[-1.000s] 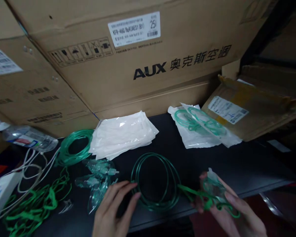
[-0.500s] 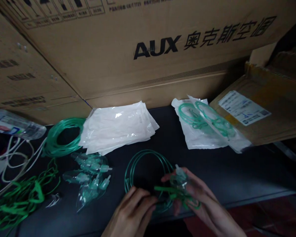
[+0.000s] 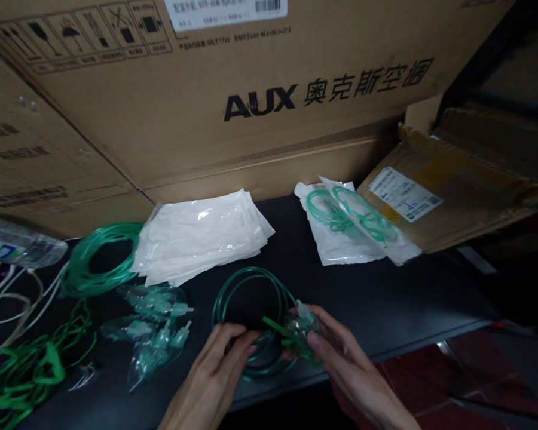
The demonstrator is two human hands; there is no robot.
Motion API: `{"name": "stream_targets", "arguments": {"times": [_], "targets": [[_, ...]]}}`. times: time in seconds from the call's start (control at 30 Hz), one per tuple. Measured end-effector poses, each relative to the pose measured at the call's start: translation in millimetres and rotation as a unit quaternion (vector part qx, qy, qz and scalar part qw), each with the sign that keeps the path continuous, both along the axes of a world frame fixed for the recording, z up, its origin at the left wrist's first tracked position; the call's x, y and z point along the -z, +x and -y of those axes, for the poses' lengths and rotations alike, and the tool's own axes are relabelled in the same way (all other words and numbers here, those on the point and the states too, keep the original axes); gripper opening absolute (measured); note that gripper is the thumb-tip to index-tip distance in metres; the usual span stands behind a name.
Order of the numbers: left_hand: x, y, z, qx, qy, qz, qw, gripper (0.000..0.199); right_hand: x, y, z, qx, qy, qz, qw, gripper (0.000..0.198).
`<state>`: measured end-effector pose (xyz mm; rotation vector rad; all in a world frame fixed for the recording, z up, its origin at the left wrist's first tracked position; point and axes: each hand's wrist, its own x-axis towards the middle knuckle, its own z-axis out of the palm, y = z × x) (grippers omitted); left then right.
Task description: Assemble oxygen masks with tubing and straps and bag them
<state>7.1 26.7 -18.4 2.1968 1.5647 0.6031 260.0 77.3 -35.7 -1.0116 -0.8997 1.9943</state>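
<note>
My right hand is closed around a clear green oxygen mask, with its white connector pointing up. A bright green elastic strap sticks out to the left from beside the mask. Just left of it, a loose coil of green tubing rests on the dark tabletop. My left hand has its fingers curled on the coil's left side, gripping the tubing; the fingertips are partly hidden. Several similar masks lie in a heap to the left of my left hand.
White plastic pouches form a stack at the back. To the right are bagged tubing sets beside an opened carton. At left lie a tubing roll, green straps, white cables and a plastic bottle. Large cardboard boxes stand behind.
The view has shifted, so most things sit further left. My right hand has closed more tightly around the mask and its strap. My left hand stays at the tubing coil.
</note>
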Motion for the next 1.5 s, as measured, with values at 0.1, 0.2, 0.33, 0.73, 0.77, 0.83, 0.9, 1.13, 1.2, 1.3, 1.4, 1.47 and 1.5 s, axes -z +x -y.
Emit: {"name": "stream_targets", "arguments": {"times": [0.1, 0.2, 0.33, 0.73, 0.77, 0.83, 0.9, 1.13, 1.2, 1.3, 1.4, 1.47, 1.5], "targets": [[2.0, 3, 1, -0.071, 0.005, 0.059, 0.996, 0.025, -12, 0, -4, -0.028, 0.038, 0.054, 0.997, 0.045], [-2.2, 13, -2, -0.084, 0.007, 0.113, 0.990, 0.017, -37, 6, -11, -0.108, 0.109, 0.167, 0.974, 0.044], [-3.6, 20, -6, -0.071, 0.025, 0.140, 0.987, 0.016, -66, 14, -24, -0.188, 0.201, 0.318, 0.908, 0.033], [1.1, 11, -2, -0.049, 0.022, 0.102, 0.993, 0.022, -69, -4, -31, -0.240, 0.289, 0.358, 0.855, 0.017], [1.2, 11, -2, -0.044, 0.023, 0.096, 0.994, 0.022, -68, -5, -30, -0.243, 0.298, 0.361, 0.850, 0.017], [0.9, 10, -2, -0.030, 0.037, 0.090, 0.995, 0.018, -68, -7, -29, -0.255, 0.310, 0.364, 0.840, 0.019], [-0.9, 10, -4, -0.019, 0.066, 0.087, 0.994, 0.016, -69, -8, -29, -0.269, 0.321, 0.372, 0.828, 0.021], [-12.7, 8, -13, 0.004, 0.136, 0.074, 0.988, 0.014, -68, -14, -35, -0.301, 0.302, 0.371, 0.825, 0.020], [-12.1, 6, -13, 0.012, 0.156, 0.064, 0.986, 0.016, -66, -19, -39, -0.314, 0.272, 0.349, 0.840, 0.020], [-7.2, 1, -10, 0.041, 0.163, 0.048, 0.985, 0.017, -67, -27, -43, -0.330, 0.231, 0.329, 0.854, 0.021], [-2.3, -3, -8, 0.066, 0.141, 0.038, 0.987, 0.018, -71, -32, -44, -0.333, 0.241, 0.346, 0.844, 0.019], [-0.9, -4, -8, 0.080, 0.128, 0.031, 0.988, 0.017, -72, -33, -41, -0.323, 0.273, 0.352, 0.835, 0.016], [-0.9, -4, -8, 0.086, 0.124, 0.028, 0.988, 0.017, -72, -33, -39, -0.315, 0.296, 0.349, 0.831, 0.015]]}}
